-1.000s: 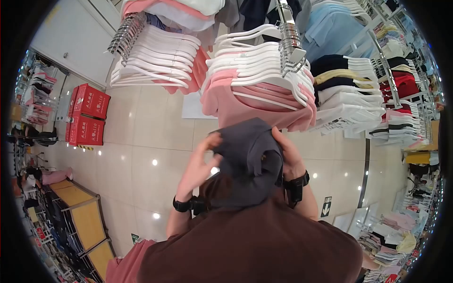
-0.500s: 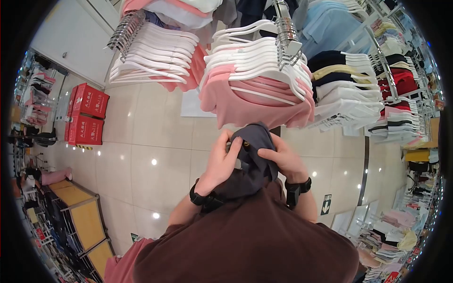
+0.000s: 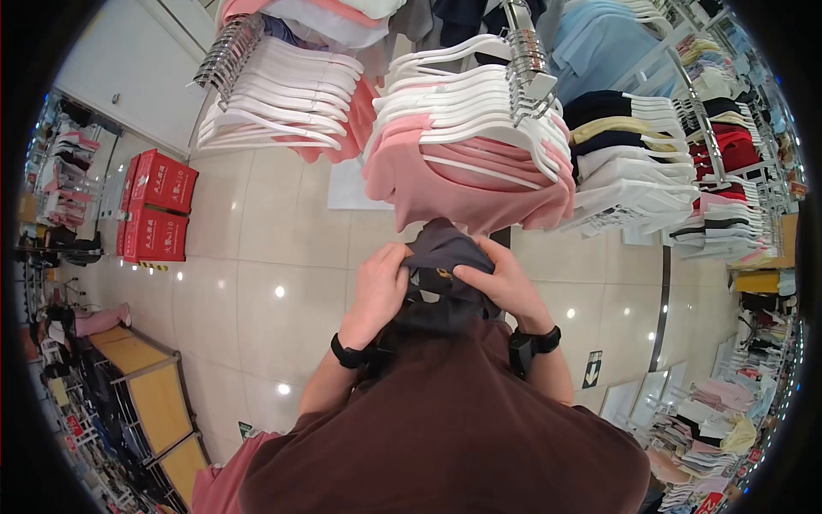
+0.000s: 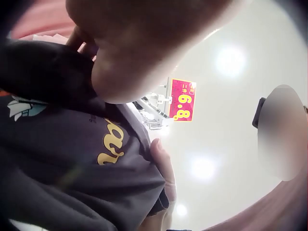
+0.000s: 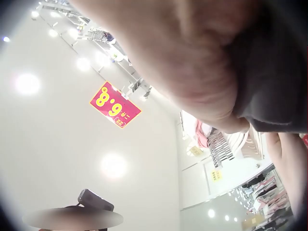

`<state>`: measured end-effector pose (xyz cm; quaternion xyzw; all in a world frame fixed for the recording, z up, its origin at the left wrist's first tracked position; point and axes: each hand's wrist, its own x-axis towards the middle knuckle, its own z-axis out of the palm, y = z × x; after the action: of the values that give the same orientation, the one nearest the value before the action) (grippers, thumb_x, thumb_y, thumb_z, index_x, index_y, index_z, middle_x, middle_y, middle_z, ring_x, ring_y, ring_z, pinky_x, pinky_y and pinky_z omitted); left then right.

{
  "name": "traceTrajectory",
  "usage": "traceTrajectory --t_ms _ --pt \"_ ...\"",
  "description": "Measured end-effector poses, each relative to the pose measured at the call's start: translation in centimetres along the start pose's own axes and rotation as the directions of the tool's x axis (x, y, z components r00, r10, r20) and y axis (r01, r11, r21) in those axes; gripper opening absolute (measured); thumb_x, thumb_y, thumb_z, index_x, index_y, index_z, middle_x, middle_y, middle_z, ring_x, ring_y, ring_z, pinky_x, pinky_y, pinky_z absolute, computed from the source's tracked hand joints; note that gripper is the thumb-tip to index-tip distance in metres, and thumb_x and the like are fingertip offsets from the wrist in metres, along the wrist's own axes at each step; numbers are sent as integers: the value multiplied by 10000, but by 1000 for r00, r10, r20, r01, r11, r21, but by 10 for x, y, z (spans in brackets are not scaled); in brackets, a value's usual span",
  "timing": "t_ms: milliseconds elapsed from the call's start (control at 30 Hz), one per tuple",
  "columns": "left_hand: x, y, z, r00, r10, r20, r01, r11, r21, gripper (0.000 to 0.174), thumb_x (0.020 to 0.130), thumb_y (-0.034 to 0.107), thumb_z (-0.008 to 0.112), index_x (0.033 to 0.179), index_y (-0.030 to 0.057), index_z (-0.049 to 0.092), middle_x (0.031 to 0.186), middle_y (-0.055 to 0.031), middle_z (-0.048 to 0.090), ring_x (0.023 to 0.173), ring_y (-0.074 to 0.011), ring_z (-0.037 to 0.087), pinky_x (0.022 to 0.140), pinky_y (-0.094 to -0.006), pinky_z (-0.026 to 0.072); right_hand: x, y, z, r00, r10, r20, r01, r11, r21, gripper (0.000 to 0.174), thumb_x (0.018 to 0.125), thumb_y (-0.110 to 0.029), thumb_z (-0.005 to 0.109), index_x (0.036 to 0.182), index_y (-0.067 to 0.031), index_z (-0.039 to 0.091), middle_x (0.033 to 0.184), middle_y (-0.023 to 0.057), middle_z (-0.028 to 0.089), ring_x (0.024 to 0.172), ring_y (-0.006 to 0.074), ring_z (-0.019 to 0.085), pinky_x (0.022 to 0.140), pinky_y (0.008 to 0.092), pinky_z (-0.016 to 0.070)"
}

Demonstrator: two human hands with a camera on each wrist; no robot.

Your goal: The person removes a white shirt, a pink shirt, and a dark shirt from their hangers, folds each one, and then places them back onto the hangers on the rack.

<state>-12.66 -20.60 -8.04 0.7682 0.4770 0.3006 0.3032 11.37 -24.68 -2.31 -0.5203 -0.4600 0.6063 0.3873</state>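
Observation:
A dark grey printed garment [image 3: 449, 248] hangs bunched in front of the person's chest, between both hands. In the left wrist view, yellow lettering and a white-and-teal picture show on the garment [image 4: 72, 159]. The left hand [image 3: 379, 287] pinches its upper edge on the left, fingertips partly hidden in the cloth. On the other side the right hand [image 3: 505, 287] grips the same edge, thumb lying over the front. Close up, the right wrist view shows the right hand [image 5: 192, 62] against the dark cloth [image 5: 274, 72].
Just ahead hang pink tops [image 3: 479, 201] on white hangers [image 3: 467, 111]. More white hangers [image 3: 282, 107] are at the left, and white shirts [image 3: 634, 197] at the right. Red boxes [image 3: 158, 206] stand on the tiled floor [image 3: 257, 317]. A red price sign [image 5: 115, 104] hangs overhead.
The garment has gone from a loose bundle to being held by its upper edge, with its print partly showing. The left hand, loose a second ago, now pinches the cloth; both hands have drawn slightly apart.

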Motion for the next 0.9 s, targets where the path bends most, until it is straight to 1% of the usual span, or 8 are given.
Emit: traceTrajectory --t_ms 167,233,333,433,567,700,733,900 --pt "-7 -7 -18 986 -166 0 165 983 -83 143 985 9 564 1082 -4 668 914 -209 684 839 -389 679 775 -422 536 5 4 -6 998 32 -49 -28 996 87 375 988 -149 761 1289 38 637 1107 42 709 1002 85 631 900 283 536" --pt "-6 -1 -28 967 -210 144 234 957 -172 121 1041 76 603 1098 -11 666 869 -160 693 809 -283 685 780 -371 536 8 5 -6 999 44 -18 -42 994 101 376 989 -149 760 1292 37 637 1111 38 700 1010 79 626 891 280 537" --pt "-6 -9 -17 953 -212 216 279 890 -361 169 1069 151 631 1113 -4 683 844 -73 689 834 -177 668 817 -343 540 12 1 -6 998 54 22 -54 998 14 387 993 -170 763 1292 39 635 1118 35 687 1021 78 621 883 275 535" --pt "-2 -13 -18 910 -189 368 337 855 -394 208 1044 178 685 1140 -6 691 901 -78 715 872 -164 668 822 -346 535 14 0 -2 1000 27 -6 -27 996 89 418 995 -195 766 1302 51 625 1130 37 678 1025 83 619 886 274 534" --pt "-2 11 -7 961 -101 259 237 786 -571 216 1002 64 706 1199 -14 659 985 -24 669 906 -132 649 915 -349 557 19 16 0 1000 -14 -22 14 1000 1 523 988 -236 785 1356 79 586 1160 50 664 1038 84 598 880 272 522" --pt "8 -1 2 954 -144 263 228 918 -324 223 974 37 690 1191 -12 673 993 -106 677 917 -196 670 856 -347 556 19 13 6 999 -23 -41 23 1000 14 526 986 -242 789 1354 75 586 1140 39 654 998 76 577 845 268 513" --pt "10 0 1 960 -163 228 221 941 -258 230 939 39 686 1165 -2 675 1007 -166 677 917 -268 691 817 -374 553 19 12 7 999 -30 -39 30 1000 -1 494 986 -241 787 1326 63 597 1110 29 644 975 71 567 821 269 507" --pt "10 -29 -3 988 -85 132 72 992 99 212 901 49 674 1109 9 663 1003 -200 706 891 -392 689 784 -456 550 18 6 1 999 -25 32 26 999 -34 326 1005 -243 746 1184 0 623 951 -9 579 860 66 524 746 278 470"
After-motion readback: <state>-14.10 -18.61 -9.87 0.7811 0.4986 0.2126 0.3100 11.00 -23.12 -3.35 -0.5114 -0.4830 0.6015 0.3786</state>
